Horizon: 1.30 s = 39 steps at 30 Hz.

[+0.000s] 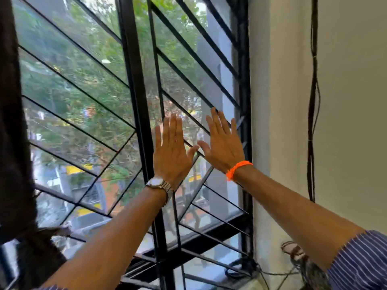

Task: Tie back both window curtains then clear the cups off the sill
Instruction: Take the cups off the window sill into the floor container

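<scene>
- Both hands were raised flat before the window grille (138,97), palms toward the glass and backs toward the camera, holding nothing.
- The left hand (170,152) was fully open, its fingers straight and close together, just right of the grille's thick central upright bar; a metal wristwatch (159,184) sat on that wrist.
- The right hand (223,145) was likewise spread wide, fingers extended and slightly fanned, further right along the grille and just short of its right edge; an orange thread band (237,168) circled that wrist.
- The two thumbs pointed toward each other and nearly met in front of a slanted bar; whether either palm actually pressed on the grille could not be told.
- A dark curtain (12,122) hung at the grille's far left edge, gathered into a narrow column, with its lower part bunched below.
- Right of the grille stood a pale wall (345,101), with thin dark cables (313,101) running down it.
- A striped blue sleeve (364,262) covered the right upper arm, low and right of the grille.
- No cups or sill surface could be made out clearly; the bottom of the grille was blurred.
</scene>
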Available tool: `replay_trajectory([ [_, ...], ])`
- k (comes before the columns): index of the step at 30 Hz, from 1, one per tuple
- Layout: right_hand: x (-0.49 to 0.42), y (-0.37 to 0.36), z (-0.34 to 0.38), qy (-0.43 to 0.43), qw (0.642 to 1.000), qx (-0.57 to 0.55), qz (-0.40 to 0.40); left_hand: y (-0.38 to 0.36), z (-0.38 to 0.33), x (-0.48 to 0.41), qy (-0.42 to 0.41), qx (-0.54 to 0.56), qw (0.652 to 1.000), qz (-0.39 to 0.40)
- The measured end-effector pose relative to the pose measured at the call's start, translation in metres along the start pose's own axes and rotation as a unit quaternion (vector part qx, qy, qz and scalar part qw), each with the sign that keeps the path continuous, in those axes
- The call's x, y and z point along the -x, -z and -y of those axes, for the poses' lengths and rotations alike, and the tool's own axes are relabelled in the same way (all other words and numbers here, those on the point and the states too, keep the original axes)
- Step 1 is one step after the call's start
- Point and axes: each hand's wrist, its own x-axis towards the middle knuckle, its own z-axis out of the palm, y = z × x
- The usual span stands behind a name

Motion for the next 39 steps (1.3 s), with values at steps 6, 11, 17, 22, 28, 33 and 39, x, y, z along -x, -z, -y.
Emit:
replay_trajectory([
  [6, 0.002, -0.019, -0.021, -0.019, 1.0, -0.009, 0.009, -0.037, -0.016, -0.011, -0.012, 0.056, 0.998, 0.021],
  [11, 0.008, -0.04, -0.032, -0.037, 0.999, -0.003, 0.025, -0.065, -0.018, -0.012, -0.025, 0.092, 0.995, 0.035],
  [17, 0.027, -0.074, -0.039, -0.049, 0.997, 0.012, 0.052, -0.107, -0.03, 0.01, -0.045, 0.121, 0.99, 0.054],
  [22, 0.052, -0.104, -0.044, -0.043, 0.995, 0.024, 0.092, -0.145, -0.042, 0.044, -0.038, 0.147, 0.984, 0.098],
  [28, 0.115, -0.152, -0.05, -0.042, 0.984, 0.029, 0.171, -0.186, -0.07, 0.107, -0.064, 0.174, 0.967, 0.174],
  [33, 0.178, -0.202, -0.063, -0.066, 0.969, 0.007, 0.238, -0.223, -0.09, 0.169, -0.047, 0.194, 0.948, 0.247],
  [39, 0.271, -0.26, -0.067, -0.072, 0.937, -0.032, 0.34, -0.265, -0.118, 0.267, -0.032, 0.189, 0.917, 0.35],
])
